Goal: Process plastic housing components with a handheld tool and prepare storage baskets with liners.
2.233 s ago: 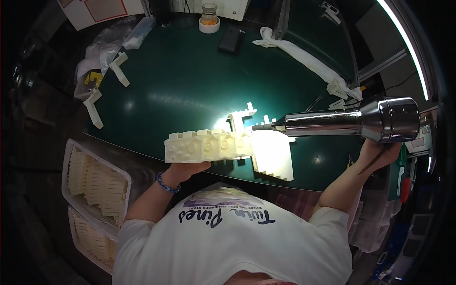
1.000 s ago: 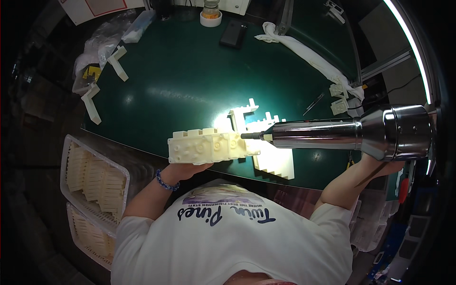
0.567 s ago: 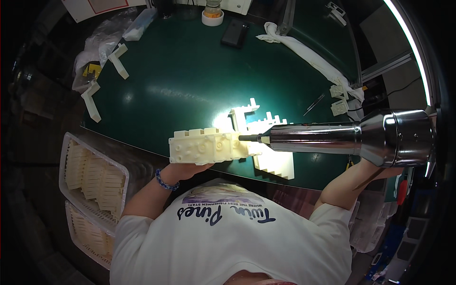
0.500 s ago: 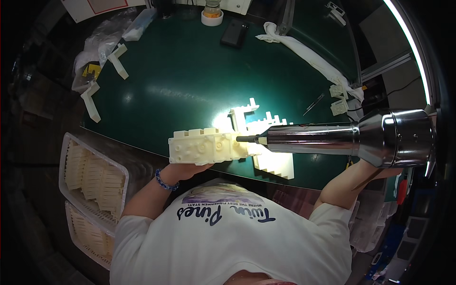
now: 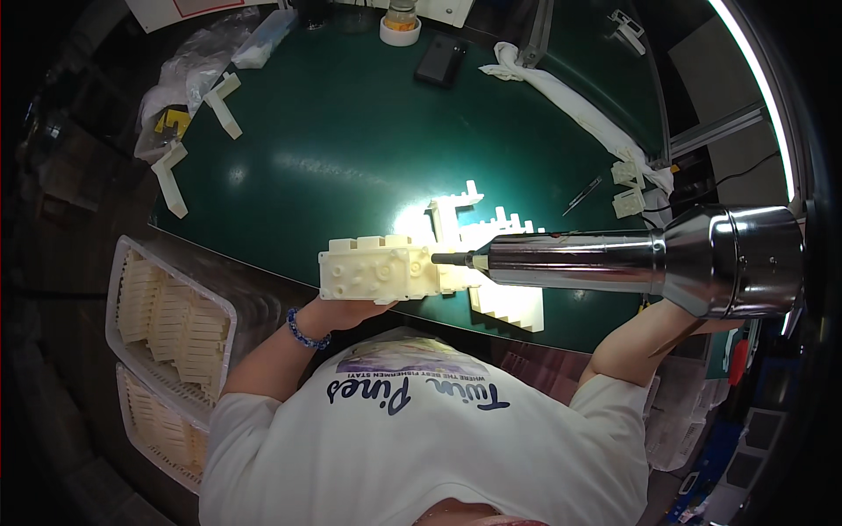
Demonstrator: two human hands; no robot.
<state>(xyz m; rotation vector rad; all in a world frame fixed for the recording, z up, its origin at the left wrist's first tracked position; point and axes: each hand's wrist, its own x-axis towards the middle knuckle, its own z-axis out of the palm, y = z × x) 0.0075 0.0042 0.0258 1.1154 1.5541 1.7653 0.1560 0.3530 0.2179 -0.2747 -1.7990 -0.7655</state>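
Observation:
My left hand (image 5: 351,311) grips a cream plastic housing (image 5: 377,270) from below, its fingers mostly hidden under the part. Round bosses and small holes cover the face turned up. A dark, narrow tip (image 5: 452,259) lies across the housing's right end in this view; whether it touches cannot be told. Behind that tip runs a large shiny chrome cylinder (image 5: 574,259), widening at the right. My right forearm (image 5: 636,346) passes beneath the cylinder, which hides my right hand. Brightly lit stepped cream parts (image 5: 509,307) lie on the green table (image 5: 351,131) beside the housing.
Two lined crates (image 5: 230,337) of stacked cream parts stand at the left. Angled cream pieces (image 5: 171,180) lie along the table's left edge near plastic bags (image 5: 189,74). A black box (image 5: 440,61), a jar (image 5: 401,16), a rolled white cloth (image 5: 570,101) and tweezers (image 5: 582,195) lie farther off.
The whole table view has shifted slightly to the right. The dark tip now overlaps the housing's right end a little more. My left hand keeps its grip.

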